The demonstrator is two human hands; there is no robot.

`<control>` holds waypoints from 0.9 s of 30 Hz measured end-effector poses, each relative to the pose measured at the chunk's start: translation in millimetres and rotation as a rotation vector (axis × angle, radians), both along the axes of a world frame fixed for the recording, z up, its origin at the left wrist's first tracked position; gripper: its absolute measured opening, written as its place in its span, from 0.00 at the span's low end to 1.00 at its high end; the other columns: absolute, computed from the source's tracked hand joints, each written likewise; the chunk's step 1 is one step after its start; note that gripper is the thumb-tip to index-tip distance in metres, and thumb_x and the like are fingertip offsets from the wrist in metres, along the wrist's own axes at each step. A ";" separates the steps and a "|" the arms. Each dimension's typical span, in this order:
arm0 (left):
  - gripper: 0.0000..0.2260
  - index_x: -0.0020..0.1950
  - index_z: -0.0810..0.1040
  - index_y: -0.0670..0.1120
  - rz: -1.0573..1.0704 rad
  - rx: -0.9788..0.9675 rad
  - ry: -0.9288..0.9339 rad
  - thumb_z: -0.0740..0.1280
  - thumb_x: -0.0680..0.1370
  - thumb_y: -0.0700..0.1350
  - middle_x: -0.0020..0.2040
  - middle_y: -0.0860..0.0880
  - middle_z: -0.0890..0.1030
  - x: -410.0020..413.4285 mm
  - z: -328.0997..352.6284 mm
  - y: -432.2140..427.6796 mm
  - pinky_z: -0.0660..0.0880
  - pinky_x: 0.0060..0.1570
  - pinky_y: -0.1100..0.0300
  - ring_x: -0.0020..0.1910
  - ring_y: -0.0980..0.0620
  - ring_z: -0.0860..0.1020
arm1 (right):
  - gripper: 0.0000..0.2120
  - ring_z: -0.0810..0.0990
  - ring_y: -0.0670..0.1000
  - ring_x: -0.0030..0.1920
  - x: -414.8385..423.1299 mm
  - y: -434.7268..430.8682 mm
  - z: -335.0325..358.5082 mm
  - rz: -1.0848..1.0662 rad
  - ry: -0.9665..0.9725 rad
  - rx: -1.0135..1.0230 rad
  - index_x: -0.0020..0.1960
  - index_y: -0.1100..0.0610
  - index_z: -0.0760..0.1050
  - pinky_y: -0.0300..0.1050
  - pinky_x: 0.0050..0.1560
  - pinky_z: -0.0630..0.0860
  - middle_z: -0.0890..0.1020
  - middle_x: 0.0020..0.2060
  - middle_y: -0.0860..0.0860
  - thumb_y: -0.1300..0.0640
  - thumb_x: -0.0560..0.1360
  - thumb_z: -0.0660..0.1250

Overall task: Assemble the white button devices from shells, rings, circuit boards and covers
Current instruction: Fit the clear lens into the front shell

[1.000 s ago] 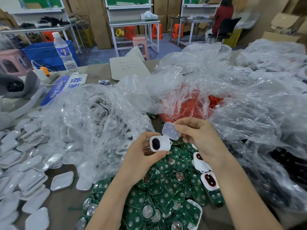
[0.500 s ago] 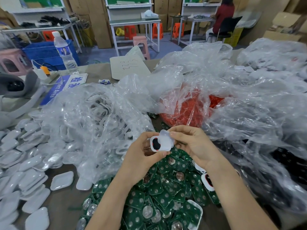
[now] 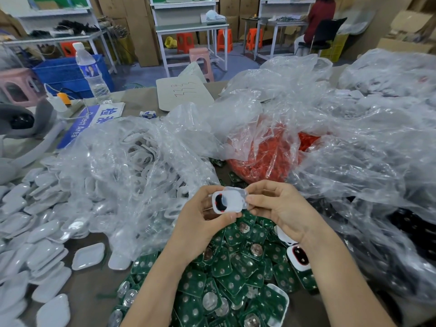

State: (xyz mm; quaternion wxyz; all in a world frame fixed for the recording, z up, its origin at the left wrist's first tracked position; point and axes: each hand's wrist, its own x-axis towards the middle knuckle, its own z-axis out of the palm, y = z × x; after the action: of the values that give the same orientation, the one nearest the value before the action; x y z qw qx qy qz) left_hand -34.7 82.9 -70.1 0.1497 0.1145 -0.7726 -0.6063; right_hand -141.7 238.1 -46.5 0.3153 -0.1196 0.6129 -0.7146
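Observation:
My left hand [image 3: 200,223] grips a white shell [image 3: 220,202] with a red ring and a black centre, held above the pile of green circuit boards [image 3: 226,279]. My right hand [image 3: 280,208] pinches a translucent white cover [image 3: 237,197] and lays it over the right part of the shell. Two partly assembled white shells with red rings [image 3: 298,257] lie on the boards under my right wrist. Loose white covers [image 3: 30,244] are heaped at the left.
Clear plastic bags hold white shells [image 3: 141,161] at centre left and red rings [image 3: 266,159] at centre. More crumpled bags [image 3: 365,149] fill the right. A water bottle [image 3: 90,69], a blue sign [image 3: 94,119] and a card [image 3: 184,93] lie beyond. A person sits at a far bench.
My right hand brought the translucent cover down from above and right onto the shell in my left hand. Both hands moved slightly lower and closer together.

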 end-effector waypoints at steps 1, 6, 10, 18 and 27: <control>0.18 0.54 0.77 0.54 0.000 -0.001 -0.002 0.77 0.70 0.40 0.47 0.61 0.84 0.1 0.0 0.0 0.75 0.42 0.71 0.45 0.62 0.82 | 0.08 0.80 0.48 0.31 0.4 -0.2 0.1 -0.020 0.020 0.003 0.40 0.61 0.82 0.37 0.35 0.79 0.82 0.32 0.55 0.72 0.70 0.69; 0.18 0.55 0.76 0.54 0.000 -0.014 -0.008 0.78 0.70 0.41 0.47 0.60 0.84 -0.5 -0.1 0.0 0.75 0.43 0.70 0.45 0.61 0.82 | 0.09 0.79 0.48 0.29 0.5 1.0 6.5 -0.012 0.076 -0.074 0.35 0.58 0.84 0.36 0.33 0.78 0.81 0.29 0.55 0.70 0.68 0.71; 0.19 0.56 0.77 0.52 -0.009 -0.016 0.004 0.78 0.70 0.40 0.47 0.60 0.84 -0.3 -0.1 -0.1 0.75 0.43 0.72 0.46 0.62 0.81 | 0.09 0.79 0.48 0.30 3.8 -2.3 11.7 0.064 0.138 -0.031 0.36 0.58 0.84 0.36 0.33 0.77 0.82 0.30 0.56 0.70 0.68 0.72; 0.18 0.57 0.77 0.50 -0.022 0.003 0.012 0.77 0.70 0.39 0.48 0.58 0.84 -0.5 -0.9 -0.2 0.76 0.46 0.69 0.48 0.60 0.82 | 0.09 0.78 0.49 0.29 7.6 -9.4 12.9 0.002 0.221 0.090 0.37 0.60 0.83 0.37 0.33 0.77 0.82 0.29 0.56 0.72 0.69 0.71; 0.18 0.55 0.77 0.52 -0.017 0.014 0.016 0.77 0.70 0.38 0.47 0.58 0.84 0.2 1.4 1.4 0.75 0.44 0.71 0.46 0.61 0.82 | 0.05 0.75 0.43 0.26 8.5 -12.4 14.0 -0.021 0.415 0.256 0.37 0.58 0.82 0.34 0.29 0.72 0.81 0.27 0.50 0.66 0.70 0.74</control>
State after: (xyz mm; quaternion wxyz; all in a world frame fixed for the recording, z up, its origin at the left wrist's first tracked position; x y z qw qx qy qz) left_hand -34.5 84.3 -68.7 0.1502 0.1042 -0.7680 -0.6137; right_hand -133.2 225.7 -32.5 0.1878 -0.2167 0.7514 -0.5943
